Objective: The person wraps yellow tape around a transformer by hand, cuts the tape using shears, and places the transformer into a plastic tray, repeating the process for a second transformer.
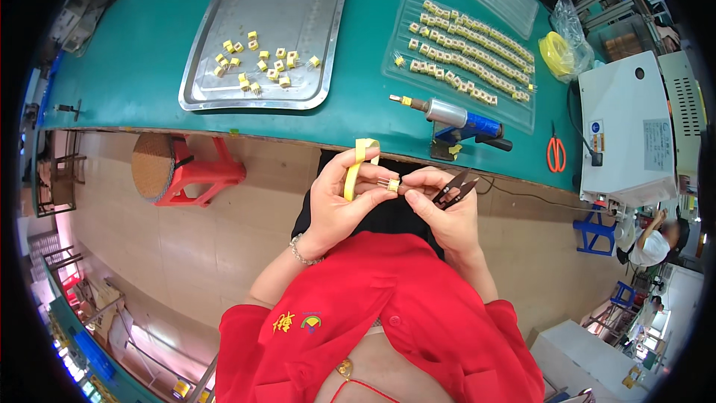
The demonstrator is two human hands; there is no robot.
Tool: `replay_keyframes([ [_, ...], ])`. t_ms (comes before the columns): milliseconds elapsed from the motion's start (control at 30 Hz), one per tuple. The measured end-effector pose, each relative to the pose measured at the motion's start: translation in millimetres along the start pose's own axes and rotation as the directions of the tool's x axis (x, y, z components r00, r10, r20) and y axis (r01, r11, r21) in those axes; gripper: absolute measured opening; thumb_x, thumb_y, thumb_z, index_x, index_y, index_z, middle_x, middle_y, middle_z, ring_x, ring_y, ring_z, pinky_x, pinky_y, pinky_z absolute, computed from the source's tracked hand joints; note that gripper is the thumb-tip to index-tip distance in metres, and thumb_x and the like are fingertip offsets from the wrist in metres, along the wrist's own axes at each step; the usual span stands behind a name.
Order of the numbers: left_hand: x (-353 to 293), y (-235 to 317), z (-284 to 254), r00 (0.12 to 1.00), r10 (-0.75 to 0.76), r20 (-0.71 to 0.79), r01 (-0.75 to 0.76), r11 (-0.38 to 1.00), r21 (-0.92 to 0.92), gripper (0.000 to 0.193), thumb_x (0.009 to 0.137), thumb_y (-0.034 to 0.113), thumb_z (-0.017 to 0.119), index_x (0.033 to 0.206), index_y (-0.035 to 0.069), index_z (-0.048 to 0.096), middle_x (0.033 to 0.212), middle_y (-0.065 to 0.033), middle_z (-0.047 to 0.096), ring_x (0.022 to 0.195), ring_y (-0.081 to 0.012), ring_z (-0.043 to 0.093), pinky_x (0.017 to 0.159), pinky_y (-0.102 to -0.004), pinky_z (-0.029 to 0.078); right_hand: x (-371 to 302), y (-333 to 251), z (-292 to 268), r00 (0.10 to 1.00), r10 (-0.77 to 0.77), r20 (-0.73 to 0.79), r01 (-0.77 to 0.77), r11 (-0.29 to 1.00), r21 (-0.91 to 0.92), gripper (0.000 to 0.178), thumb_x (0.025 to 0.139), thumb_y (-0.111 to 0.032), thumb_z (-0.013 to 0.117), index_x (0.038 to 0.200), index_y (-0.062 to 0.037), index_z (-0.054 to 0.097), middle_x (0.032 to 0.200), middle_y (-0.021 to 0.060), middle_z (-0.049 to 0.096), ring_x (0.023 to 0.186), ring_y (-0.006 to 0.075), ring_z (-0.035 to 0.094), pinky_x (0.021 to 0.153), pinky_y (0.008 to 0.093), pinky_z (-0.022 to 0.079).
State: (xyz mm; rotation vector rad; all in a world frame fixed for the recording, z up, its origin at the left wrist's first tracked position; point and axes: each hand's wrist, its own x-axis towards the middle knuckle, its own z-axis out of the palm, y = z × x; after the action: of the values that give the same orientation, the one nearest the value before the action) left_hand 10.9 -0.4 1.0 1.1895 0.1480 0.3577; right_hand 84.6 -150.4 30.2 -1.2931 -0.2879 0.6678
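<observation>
The person in front of me wears a bright red short-sleeved shirt (358, 269), its left sleeve (242, 332) and right sleeve (509, 332) both loose and wide at the hem. On the left breast I make out a yellow embroidered character (283, 322) beside a small round multicoloured emblem (311, 322). A red button (394, 321) sits near the open collar. A thin red neck cord (373, 390) shows there, with a gold-coloured pendant (344, 368). A pale beaded bracelet (297, 250) circles the left wrist, and the trousers (399, 222) look black.
</observation>
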Motion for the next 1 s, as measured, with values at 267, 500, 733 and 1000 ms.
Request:
replay_keyframes([
  [267, 3.8, 4.8, 0.1, 0.999, -0.007, -0.045, 0.005, 0.999, -0.045, 0.053, 0.073, -0.013, 0.062, 0.12, -0.002, 0.041, 0.094, -0.0173, 0.061, 0.089, -0.0217, 0.062, 0.078, -0.0302, 0.053, 2.1, -2.2, 1.2, 0.986, -0.163, 0.046, 0.168, 0.978, -0.123, 0.012, 0.08, 0.004, 0.059, 0.091, 0.0043, 0.06, 0.091, 0.01, 0.06, 0.08, 0.0133, 0.059, 0.071, 0.0238, 0.046],
  [500, 49.5, 7.7, -20.4, 0.951, 0.204, -0.232, -0.188, 0.978, 0.089, 0.051, 0.074, -0.011, 0.063, 0.12, 0.0, 0.042, 0.095, -0.0131, 0.062, 0.085, -0.0171, 0.061, 0.075, -0.0266, 0.052, -0.6, -1.6, -14.2, 0.985, -0.163, -0.051, 0.157, 0.982, -0.105, 0.009, 0.08, 0.004, 0.06, 0.089, 0.0044, 0.063, 0.085, 0.0076, 0.062, 0.077, 0.0116, 0.061, 0.067, 0.0208, 0.047],
  [733, 84.5, 13.4, -19.2, 0.979, 0.198, -0.052, -0.193, 0.977, 0.095, 0.051, 0.075, -0.012, 0.061, 0.121, 0.0, 0.041, 0.095, -0.0134, 0.061, 0.088, -0.0173, 0.061, 0.076, -0.0271, 0.053, 1.2, 1.9, -17.6, 0.985, -0.13, -0.113, 0.122, 0.989, -0.079, 0.01, 0.079, 0.0, 0.062, 0.089, 0.0025, 0.064, 0.079, 0.0067, 0.062, 0.065, 0.0062, 0.053, 0.055, 0.0176, 0.038],
  [1000, 92.7, 13.0, -22.2, 0.974, 0.22, 0.055, -0.227, 0.955, 0.189, 0.051, 0.074, -0.013, 0.061, 0.12, -0.001, 0.042, 0.094, -0.0146, 0.061, 0.089, -0.0198, 0.062, 0.074, -0.0275, 0.055, 7.2, 7.1, -29.5, 0.992, -0.079, -0.095, 0.075, 0.996, -0.048, 0.011, 0.081, 0.003, 0.061, 0.091, 0.0036, 0.063, 0.084, 0.0063, 0.063, 0.076, 0.0108, 0.061, 0.068, 0.0205, 0.048],
])
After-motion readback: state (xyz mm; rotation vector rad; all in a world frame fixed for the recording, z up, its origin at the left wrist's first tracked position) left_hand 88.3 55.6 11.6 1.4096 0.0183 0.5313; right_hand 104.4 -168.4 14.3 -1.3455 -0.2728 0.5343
